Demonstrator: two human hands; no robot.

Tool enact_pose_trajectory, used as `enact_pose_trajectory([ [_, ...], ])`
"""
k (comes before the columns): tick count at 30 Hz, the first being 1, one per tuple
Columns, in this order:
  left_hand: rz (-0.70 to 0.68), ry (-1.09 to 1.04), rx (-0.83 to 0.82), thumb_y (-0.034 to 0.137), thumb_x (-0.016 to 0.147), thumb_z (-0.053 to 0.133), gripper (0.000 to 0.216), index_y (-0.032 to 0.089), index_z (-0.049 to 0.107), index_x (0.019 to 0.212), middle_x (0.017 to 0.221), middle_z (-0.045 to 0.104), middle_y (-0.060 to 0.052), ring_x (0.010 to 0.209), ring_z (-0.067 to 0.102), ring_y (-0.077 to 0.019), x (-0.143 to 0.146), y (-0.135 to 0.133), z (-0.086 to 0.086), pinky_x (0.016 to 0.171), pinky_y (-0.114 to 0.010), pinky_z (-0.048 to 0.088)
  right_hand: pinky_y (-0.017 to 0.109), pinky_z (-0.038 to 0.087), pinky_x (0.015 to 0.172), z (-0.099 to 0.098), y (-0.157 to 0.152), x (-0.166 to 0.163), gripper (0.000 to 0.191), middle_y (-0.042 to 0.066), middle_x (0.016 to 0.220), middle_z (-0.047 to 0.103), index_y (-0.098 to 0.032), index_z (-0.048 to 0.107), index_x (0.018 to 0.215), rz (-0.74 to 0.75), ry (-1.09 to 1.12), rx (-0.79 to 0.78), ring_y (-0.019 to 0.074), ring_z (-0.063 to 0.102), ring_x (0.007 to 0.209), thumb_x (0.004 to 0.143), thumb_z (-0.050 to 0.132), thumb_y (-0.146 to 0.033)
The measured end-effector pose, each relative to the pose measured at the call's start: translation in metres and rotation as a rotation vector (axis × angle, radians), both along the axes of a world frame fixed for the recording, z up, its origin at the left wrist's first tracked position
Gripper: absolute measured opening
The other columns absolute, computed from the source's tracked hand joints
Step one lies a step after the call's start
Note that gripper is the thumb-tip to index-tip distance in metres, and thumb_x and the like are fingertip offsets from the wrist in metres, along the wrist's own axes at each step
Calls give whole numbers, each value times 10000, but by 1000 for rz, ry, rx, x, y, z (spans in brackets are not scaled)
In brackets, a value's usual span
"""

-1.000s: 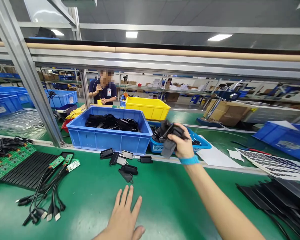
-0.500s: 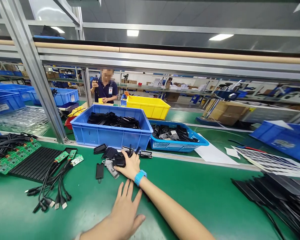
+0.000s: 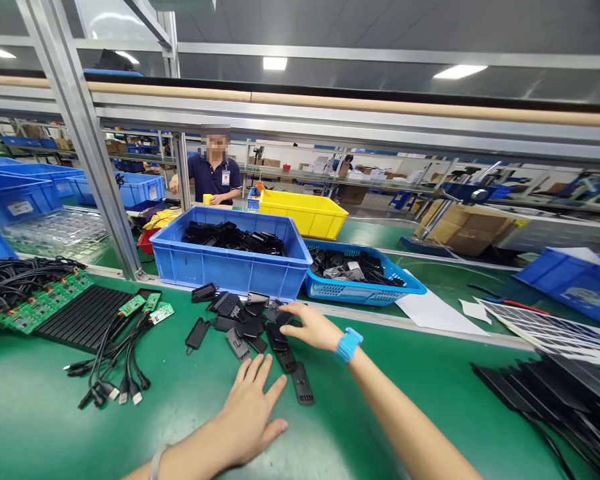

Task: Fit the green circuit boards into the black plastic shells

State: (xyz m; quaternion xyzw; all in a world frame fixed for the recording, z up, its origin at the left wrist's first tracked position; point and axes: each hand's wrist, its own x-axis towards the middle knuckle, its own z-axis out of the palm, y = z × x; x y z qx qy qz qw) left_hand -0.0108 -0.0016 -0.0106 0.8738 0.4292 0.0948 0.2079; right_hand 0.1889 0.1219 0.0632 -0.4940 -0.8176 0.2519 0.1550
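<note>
A scatter of several small black plastic shells (image 3: 247, 327) lies on the green bench in front of a blue bin (image 3: 230, 270) holding more of them. My right hand (image 3: 311, 327), with a blue wristband, lies flat and open on the right side of the scatter, fingers stretched over the shells. My left hand (image 3: 250, 413) rests palm down on the mat just below the scatter, fingers spread, holding nothing. One long black shell (image 3: 303, 385) lies between the two hands.
A blue mesh basket (image 3: 365, 291) of black parts stands right of the bin, a yellow bin (image 3: 305, 213) behind. Green circuit boards with black cables (image 3: 115, 353) and a black ribbed tray (image 3: 87, 320) lie left. Black flat sheets (image 3: 555, 393) lie right. A person stands across the line.
My right hand carried a handful of black shells from the mesh basket down to the bench, released them onto the scatter, and has opened flat, sliding right. My left hand stayed put.
</note>
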Motion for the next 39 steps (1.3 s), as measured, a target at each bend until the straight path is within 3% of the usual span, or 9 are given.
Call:
enact_pose_trajectory([
  [5,19,15,-98,417,876,541,654,267,312,1471,1582,138,-172,1450,116,-361,4,-3,13,1150,-583,156,376,542,814,57,46,-17,339,59,961,747,-203,703,1056,49,222,211,243,694,886,861,547,-432],
  [10,102,-82,15,297,879,531,640,271,295,1473,1599,123,-108,1455,161,-304,-20,23,48,1152,-513,255,422,459,949,67,95,-48,575,130,1214,655,-210,613,1230,-29,-206,495,323,570,1152,743,713,-497],
  [14,321,-141,409,320,929,433,487,199,417,1401,1555,275,-120,1442,218,-269,-74,85,83,1160,-466,262,455,486,847,47,100,-49,509,149,1092,705,-216,619,1217,-49,-267,494,357,632,1029,804,644,-512],
  [17,473,-95,613,392,903,482,516,164,451,1364,1524,333,-138,1435,230,-277,-122,147,117,1163,-472,236,434,508,794,50,118,-41,559,115,1044,730,-266,666,1151,6,-292,342,348,666,967,777,574,-671],
  [20,598,-39,600,427,913,443,478,140,519,1288,1442,461,-135,1378,351,-248,-161,207,152,1143,-414,276,418,519,792,71,166,-47,603,111,892,752,-245,757,877,109,-296,80,324,699,872,769,472,-766],
  [23,680,80,409,362,944,354,442,118,538,1263,1303,598,-121,1223,527,-212,-186,257,172,1067,-335,366,461,488,882,89,230,-77,625,129,949,743,-217,760,866,117,-317,56,355,677,955,695,552,-781],
  [29,617,223,127,397,767,623,427,182,652,1135,1007,741,-81,933,674,-245,-201,304,152,828,-301,499,566,410,996,85,332,-151,1045,162,1277,618,-200,617,1244,14,-370,52,431,533,1196,341,811,-689],
  [34,533,307,-28,412,687,704,575,154,625,1194,1196,675,-141,1089,625,-310,-201,312,138,888,-335,474,589,305,1076,47,372,-189,1136,176,1409,499,-185,489,1382,27,-334,15,441,430,1294,426,760,-734],
  [39,521,331,-115,437,692,705,677,142,553,1282,1286,615,-162,1165,576,-338,-197,319,140,943,-367,445,573,342,1058,13,381,-200,1104,137,1334,576,-229,456,1414,110,-274,-46,418,496,1241,476,753,-730],
])
